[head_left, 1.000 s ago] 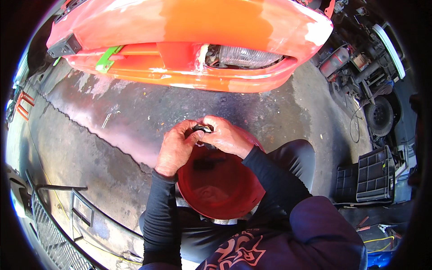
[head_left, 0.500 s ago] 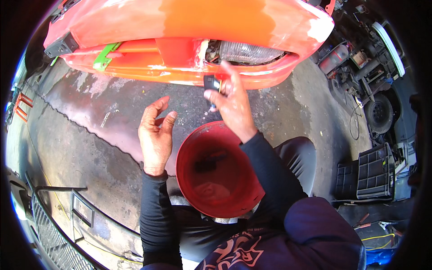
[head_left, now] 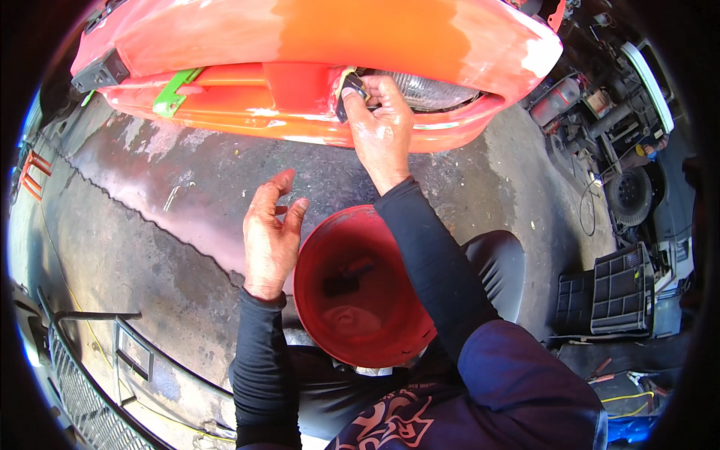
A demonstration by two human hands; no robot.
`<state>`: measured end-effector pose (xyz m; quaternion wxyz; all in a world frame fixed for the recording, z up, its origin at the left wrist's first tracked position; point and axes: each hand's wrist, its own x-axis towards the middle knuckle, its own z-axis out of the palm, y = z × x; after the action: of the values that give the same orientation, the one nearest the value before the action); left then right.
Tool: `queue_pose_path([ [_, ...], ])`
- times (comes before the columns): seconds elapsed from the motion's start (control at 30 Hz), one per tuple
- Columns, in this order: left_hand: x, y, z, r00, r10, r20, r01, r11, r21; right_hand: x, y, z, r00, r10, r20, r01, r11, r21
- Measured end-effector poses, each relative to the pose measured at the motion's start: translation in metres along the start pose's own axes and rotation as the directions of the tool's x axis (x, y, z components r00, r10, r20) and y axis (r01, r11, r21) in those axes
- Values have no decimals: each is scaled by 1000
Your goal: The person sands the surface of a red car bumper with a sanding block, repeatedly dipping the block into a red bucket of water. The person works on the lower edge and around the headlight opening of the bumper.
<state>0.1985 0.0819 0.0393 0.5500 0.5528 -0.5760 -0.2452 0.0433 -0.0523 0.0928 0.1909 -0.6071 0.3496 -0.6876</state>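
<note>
A folded piece of black sandpaper [head_left: 350, 91] is pinched in my right hand [head_left: 382, 131]. The hand presses it against the orange-red car bumper [head_left: 300, 97], at the edge beside the clear headlight [head_left: 431, 91]. A pale patch shows on the bumper around that edge. My left hand [head_left: 271, 232] hovers with fingers apart and holds nothing, just left of the red bucket [head_left: 300, 281]. The bucket stands between my knees; water seems to lie in it, with a dark shape I cannot make out. My right forearm reaches past the bucket's right side.
Green tape [head_left: 176, 94] sticks to the bumper's left part. Black crates [head_left: 622, 289], a wheel [head_left: 630, 196] and a grey-red cylinder [head_left: 555, 101] stand to the right. A metal mesh frame [head_left: 90, 386] is at lower left, an orange stool [head_left: 34, 174] farther back.
My right hand has moved forward with the sandpaper from the air below the bumper onto its edge beside the headlight. My left hand has shifted slightly right and down.
</note>
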Motion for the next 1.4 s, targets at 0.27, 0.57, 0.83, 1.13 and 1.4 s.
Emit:
queue_pose_path([
  [0.27, -2, -2, 1, 1000, -9, 9, 9, 1000, -8, 8, 3, 2, 985, -163, -47, 164, 986, 9],
  [0.57, -1, -1, 3, 999, -32, 21, 32, 999, 2, 8, 14, 10, 996, -79, -33, 81, 993, 89],
  [0.83, -1, 1, 4, 998, -41, 42, 40, 999, 15, 4, 16, 16, 996, -85, -20, 84, 996, -36],
  [1.13, -2, 0, 5, 995, -91, 39, 92, 996, -7, 6, 11, -2, 992, -83, 98, 95, 987, -130],
  [1.4, -6, -3, 0, 999, -39, 32, 38, 999, 18, -6, 5, 3, 997, -34, -67, 25, 991, -131],
])
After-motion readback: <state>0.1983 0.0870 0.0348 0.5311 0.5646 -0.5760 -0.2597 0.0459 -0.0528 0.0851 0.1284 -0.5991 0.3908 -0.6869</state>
